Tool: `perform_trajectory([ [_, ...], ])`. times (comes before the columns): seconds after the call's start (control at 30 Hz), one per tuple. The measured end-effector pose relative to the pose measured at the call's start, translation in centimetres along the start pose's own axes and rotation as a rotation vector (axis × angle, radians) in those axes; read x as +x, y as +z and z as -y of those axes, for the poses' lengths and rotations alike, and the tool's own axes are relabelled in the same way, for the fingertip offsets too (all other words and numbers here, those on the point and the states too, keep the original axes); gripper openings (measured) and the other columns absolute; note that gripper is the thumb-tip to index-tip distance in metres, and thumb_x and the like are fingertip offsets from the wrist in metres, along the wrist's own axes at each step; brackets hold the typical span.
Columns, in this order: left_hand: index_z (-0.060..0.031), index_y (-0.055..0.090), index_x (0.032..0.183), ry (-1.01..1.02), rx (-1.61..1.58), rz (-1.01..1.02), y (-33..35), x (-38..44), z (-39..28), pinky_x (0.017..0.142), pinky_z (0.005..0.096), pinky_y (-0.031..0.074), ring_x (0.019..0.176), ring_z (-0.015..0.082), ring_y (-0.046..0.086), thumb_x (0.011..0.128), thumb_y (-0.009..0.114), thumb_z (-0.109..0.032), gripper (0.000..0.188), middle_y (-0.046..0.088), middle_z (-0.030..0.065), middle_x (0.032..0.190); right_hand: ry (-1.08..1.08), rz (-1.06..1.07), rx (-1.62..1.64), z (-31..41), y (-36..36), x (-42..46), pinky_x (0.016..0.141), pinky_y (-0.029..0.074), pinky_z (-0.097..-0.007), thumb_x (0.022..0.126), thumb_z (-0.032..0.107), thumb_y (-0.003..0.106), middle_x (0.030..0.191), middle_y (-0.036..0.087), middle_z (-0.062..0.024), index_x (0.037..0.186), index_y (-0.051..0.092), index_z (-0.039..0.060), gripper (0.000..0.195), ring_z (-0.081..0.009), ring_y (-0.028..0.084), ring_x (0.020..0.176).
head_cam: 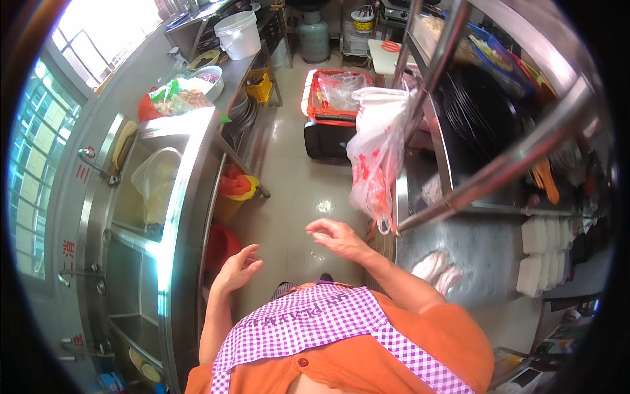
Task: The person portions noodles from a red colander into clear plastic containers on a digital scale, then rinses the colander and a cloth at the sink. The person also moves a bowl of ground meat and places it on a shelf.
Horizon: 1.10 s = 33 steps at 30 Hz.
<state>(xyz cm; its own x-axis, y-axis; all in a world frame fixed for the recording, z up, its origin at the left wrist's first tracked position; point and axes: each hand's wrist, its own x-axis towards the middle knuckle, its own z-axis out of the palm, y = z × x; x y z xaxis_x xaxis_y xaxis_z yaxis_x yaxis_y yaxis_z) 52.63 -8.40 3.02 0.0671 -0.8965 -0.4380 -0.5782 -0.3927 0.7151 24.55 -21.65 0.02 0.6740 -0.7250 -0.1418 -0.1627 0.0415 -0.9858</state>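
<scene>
Both hands hang in the air over the floor, holding nothing. My left hand has its fingers slightly curled and apart, near the front edge of a stainless steel sink. Out in front of my body, my right hand is loosely bent, with a gap between thumb and fingers. Close to it, plastic bags, white with red print, hang from a steel rack post. On the steel table to the right lie pale pieces of what looks like raw meat.
A black crate with a red basket on top stands on the floor ahead. A yellow-lined bin and a red bucket sit under the left counter. A gas cylinder stands at the back. Steel rack bars cross the right side.
</scene>
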Motion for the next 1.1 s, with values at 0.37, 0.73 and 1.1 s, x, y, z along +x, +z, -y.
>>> perform_trajectory([
  [0.37, -0.0031, 0.045, 0.133, 0.150, 0.044, 0.097, -12.9, 26.6, -1.2, 0.090, 0.0329, 0.046, 0.099, 0.0244, 0.061, 0.087, 0.061, -0.025, 0.053, 0.064, 0.0132, 0.108, 0.254, -0.202, 0.033, -3.2, -6.8, 22.8, 0.076, 0.052, -0.0334, 0.088, 0.020, 0.061, 0.115, 0.058, -0.0087, 0.124, 0.052, 0.0066, 0.040, -0.0176, 0.058, 0.092],
  [0.73, -0.0027, 0.032, 0.140, -0.211, -0.336, 0.346, -10.0, 62.4, -6.0, 0.078, 0.0409, 0.051, 0.097, 0.0233, 0.057, 0.087, 0.064, -0.031, 0.068, 0.057, 0.0129, 0.113, 0.742, -1.095, 0.845, -21.0, -28.4, 46.0, 0.088, 0.043, -0.0643, 0.081, 0.024, 0.061, 0.138, 0.036, -0.0122, 0.133, 0.041, 0.0171, 0.056, -0.0398, 0.036, 0.122],
  [1.1, -0.0049, 0.005, 0.147, -0.608, -0.282, 0.202, -6.1, 80.8, -5.3, 0.075, 0.0459, 0.052, 0.105, 0.0336, 0.056, 0.083, 0.067, -0.026, 0.091, 0.054, 0.0194, 0.122, 0.798, -1.260, 1.004, -27.4, -35.7, 59.4, 0.082, 0.052, -0.0558, 0.085, 0.004, 0.058, 0.121, 0.052, -0.0130, 0.127, 0.039, 0.0072, 0.046, -0.0353, 0.053, 0.109],
])
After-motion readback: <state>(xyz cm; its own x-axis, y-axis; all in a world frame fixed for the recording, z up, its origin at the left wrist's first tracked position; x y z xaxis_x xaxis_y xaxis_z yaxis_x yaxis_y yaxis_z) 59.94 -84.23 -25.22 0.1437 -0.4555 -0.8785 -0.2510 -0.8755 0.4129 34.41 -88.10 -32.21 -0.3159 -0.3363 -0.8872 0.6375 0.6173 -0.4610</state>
